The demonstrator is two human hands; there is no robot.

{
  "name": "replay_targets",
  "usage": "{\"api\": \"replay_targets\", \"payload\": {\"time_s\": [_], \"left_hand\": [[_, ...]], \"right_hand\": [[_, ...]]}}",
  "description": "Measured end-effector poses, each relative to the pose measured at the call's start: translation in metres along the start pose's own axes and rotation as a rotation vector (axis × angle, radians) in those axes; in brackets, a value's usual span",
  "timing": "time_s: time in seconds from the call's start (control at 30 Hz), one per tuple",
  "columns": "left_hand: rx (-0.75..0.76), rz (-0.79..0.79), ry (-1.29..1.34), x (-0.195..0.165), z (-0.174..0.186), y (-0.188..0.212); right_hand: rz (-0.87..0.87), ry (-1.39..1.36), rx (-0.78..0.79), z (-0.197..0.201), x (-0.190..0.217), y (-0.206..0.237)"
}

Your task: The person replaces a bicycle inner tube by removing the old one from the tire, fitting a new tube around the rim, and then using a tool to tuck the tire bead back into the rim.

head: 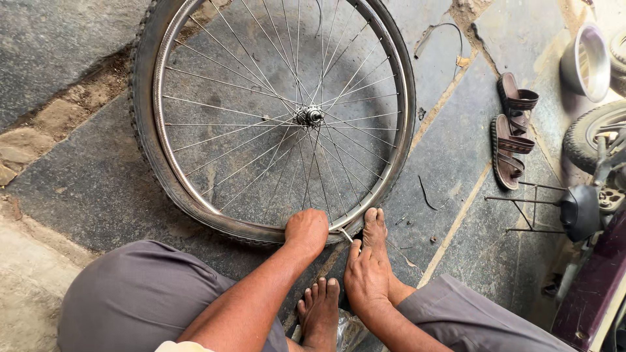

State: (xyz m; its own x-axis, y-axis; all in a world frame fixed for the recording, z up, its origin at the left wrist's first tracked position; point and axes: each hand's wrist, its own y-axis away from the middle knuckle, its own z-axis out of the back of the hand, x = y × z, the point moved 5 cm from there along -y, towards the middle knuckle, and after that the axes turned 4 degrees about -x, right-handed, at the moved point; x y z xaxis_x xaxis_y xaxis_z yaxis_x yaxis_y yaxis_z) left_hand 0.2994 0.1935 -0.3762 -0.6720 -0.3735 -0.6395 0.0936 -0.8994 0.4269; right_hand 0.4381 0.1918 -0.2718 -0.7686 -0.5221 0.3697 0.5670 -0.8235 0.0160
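**At the rim, tyre partly off**

Down at the near edge of the wheel, our left hand is closed into a fist over the tyre and rim, gripping or pressing there; what lies under the fingers we cannot tell. Just beside it, our right hand rests on top of our right foot, fingers loosely curled, and whether it holds anything is hidden. A thin metal lever pokes out between the fist and that foot, touching the rim. The right foot's toes press against the rim, pinning the wheel; our left foot sits flat on the ground nearer the body, apart from the wheel.

The wheel lies flat on the stone floor, spokes and hub facing up. Along the left and lower arc the tyre seems to sag outward from the rim, so we judge the bead is already freed there, while near the top right it looks seated. By that reading the job stands partway.

Off to the right, well apart, lie two brown sandals, a metal bowl and parts of another vehicle.
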Motion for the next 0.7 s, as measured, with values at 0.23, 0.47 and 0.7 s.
{"api": "replay_targets", "payload": {"time_s": [0.23, 0.47, 0.7], "left_hand": [[0.092, 0.003, 0.005, -0.004, 0.008, 0.003], [0.077, 0.01, 0.023, -0.003, 0.012, 0.002], [0.082, 0.025, 0.04, -0.001, 0.008, 0.0]], "right_hand": [[0.075, 0.04, -0.02, 0.0, 0.007, 0.0], [-0.045, 0.549, 0.458, 0.002, 0.017, -0.013], [0.244, 0.591, -0.012, 0.008, 0.017, -0.008]]}}
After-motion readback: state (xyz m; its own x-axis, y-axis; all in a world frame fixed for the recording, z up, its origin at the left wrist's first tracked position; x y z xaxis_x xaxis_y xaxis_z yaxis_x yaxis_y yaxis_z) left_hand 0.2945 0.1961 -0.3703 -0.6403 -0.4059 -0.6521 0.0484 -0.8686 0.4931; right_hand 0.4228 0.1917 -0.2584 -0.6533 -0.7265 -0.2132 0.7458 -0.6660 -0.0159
